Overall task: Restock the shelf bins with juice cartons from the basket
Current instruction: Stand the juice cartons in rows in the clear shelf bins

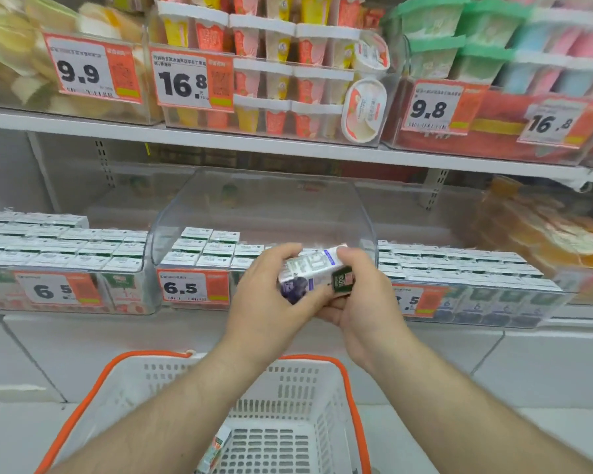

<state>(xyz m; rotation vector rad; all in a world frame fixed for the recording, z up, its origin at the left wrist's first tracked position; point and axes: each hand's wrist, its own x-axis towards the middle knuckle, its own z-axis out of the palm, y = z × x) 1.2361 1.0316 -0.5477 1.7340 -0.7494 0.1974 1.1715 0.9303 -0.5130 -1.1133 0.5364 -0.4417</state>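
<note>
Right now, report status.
Both hands, left and right, grip juice carton. Middle bin part-filled, open. One carton in basket.

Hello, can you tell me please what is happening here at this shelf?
A person is restocking juice cartons. Both hands, the left hand and the right hand, hold one carton with a purple picture, tilted, in front of the middle clear bin. That bin is only partly filled; the bins to its left and right look fuller. Below, the white basket with an orange rim shows one more carton lying at its edge.
</note>
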